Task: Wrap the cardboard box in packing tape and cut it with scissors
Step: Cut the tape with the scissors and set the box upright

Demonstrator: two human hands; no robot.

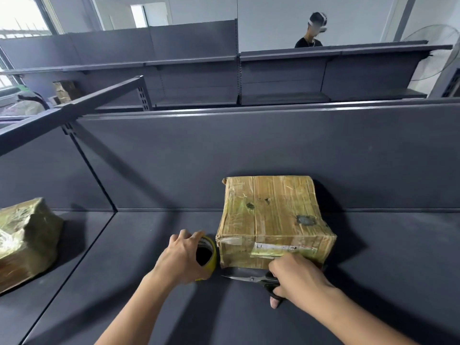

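Observation:
A worn cardboard box (271, 215) wrapped in glossy tape stands on the dark shelf (154, 282), against the back panel. Just left of its front corner, my left hand (181, 260) grips a yellowish roll of packing tape (209, 257) standing on edge. In front of the box, my right hand (296, 277) holds the black handles of the scissors (249, 277), whose blades lie flat on the shelf and point left toward the roll. The blades look closed.
A second tape-covered parcel (25, 242) sits at the far left on the adjoining shelf. Dark back panels (249, 155) close off the rear. Further shelving stands beyond, with another person (311, 33) behind it and a fan (438, 53) at the right.

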